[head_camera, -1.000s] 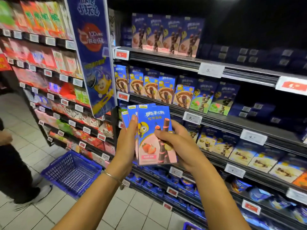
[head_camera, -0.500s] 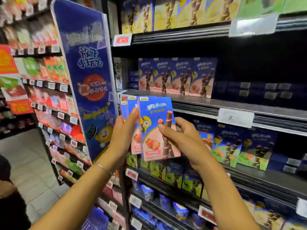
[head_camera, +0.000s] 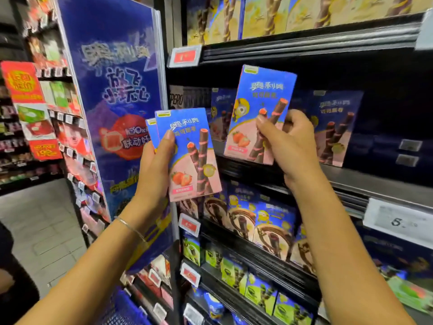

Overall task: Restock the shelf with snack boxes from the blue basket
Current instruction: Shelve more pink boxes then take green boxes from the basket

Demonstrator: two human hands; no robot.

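Note:
My right hand [head_camera: 289, 141] pinches one blue and pink strawberry snack box [head_camera: 257, 99], held upright in front of the shelf [head_camera: 365, 181] that carries matching boxes [head_camera: 335, 127]. My left hand [head_camera: 155, 170] grips a small stack of the same snack boxes [head_camera: 189, 156], thumb across the front one, lower and to the left of the right hand. A corner of the blue basket [head_camera: 121, 308] shows at the bottom edge, on the floor under my left forearm.
A tall blue promotional panel [head_camera: 112, 109] stands out from the shelving just left of my left hand. Shelves above and below carry other snack boxes [head_camera: 262, 228] and price tags [head_camera: 398, 221]. A person's dark clothing [head_camera: 14, 289] shows at the far left on the tiled aisle.
My right hand has taken the front box off the stack and lifted it up and right toward the shelf. The left hand keeps the rest. The view has tilted further upward.

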